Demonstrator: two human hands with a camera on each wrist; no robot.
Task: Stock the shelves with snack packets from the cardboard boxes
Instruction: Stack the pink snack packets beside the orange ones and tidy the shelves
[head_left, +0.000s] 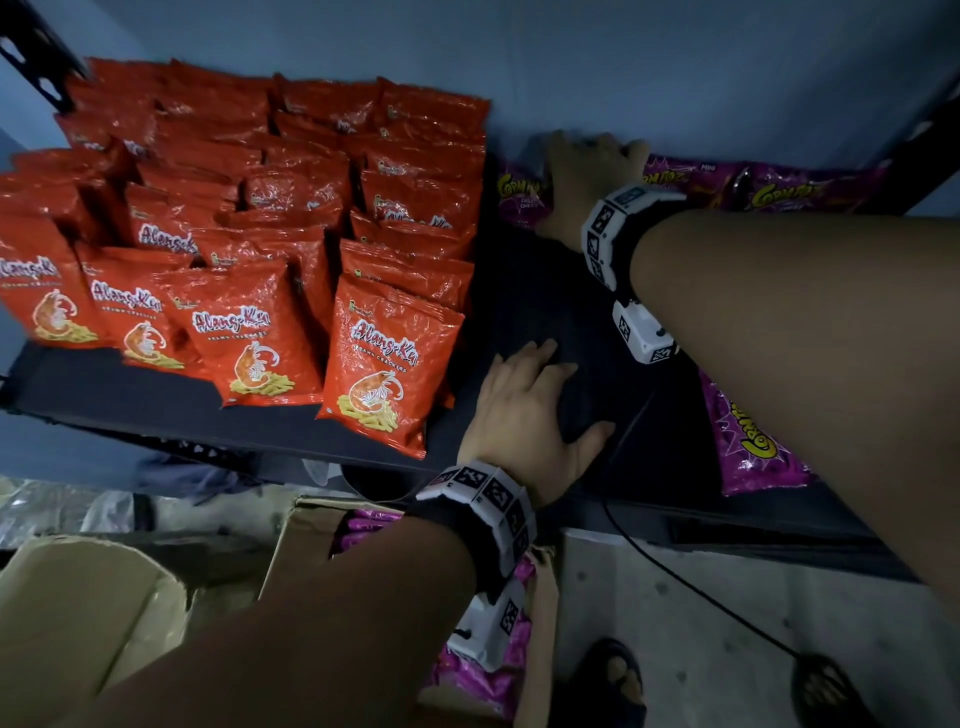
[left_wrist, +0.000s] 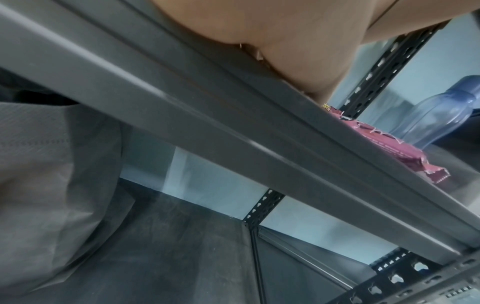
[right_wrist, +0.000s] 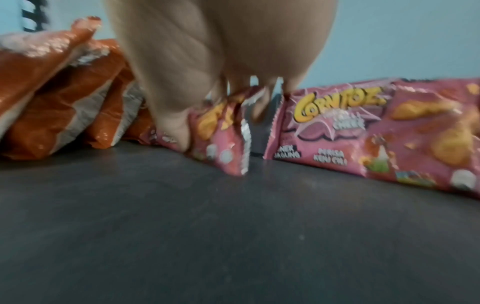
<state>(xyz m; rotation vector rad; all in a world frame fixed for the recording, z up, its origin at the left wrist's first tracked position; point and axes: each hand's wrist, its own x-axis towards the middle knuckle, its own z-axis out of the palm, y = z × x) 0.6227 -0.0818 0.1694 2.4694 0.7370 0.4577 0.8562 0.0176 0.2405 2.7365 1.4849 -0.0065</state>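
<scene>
1. Your right hand reaches to the back of the shelf, at about 1 o'clock in the head view. Its fingers rest on the top edge of a purple packet standing against the wall. The wrist view shows the fingertips down over the foil seam, but blur hides whether they pinch it or only press it; I cannot tell.
2. Your left hand lies flat on the bare shelf near the centre, fingers spread and straight, holding nothing.
3. A second purple packet stands just to the right of the first, and another lies flat at 4 o'clock near the shelf's front edge. More purple packets fill the cardboard box below at 6 o'clock.
4. Expect these packets to be light, air-filled and soft, with slick film and brittle contents. Take them by the crimped top seam or lightly across the body, and do not squeeze.
5. The orange packets crowd the shelf from 9 to 11 o'clock, leaning in rows; a nudge could probably topple them.
6. Open room runs between the orange rows and the flat purple packet. The wall stops you behind, and the steel upright bounds the right.
</scene>
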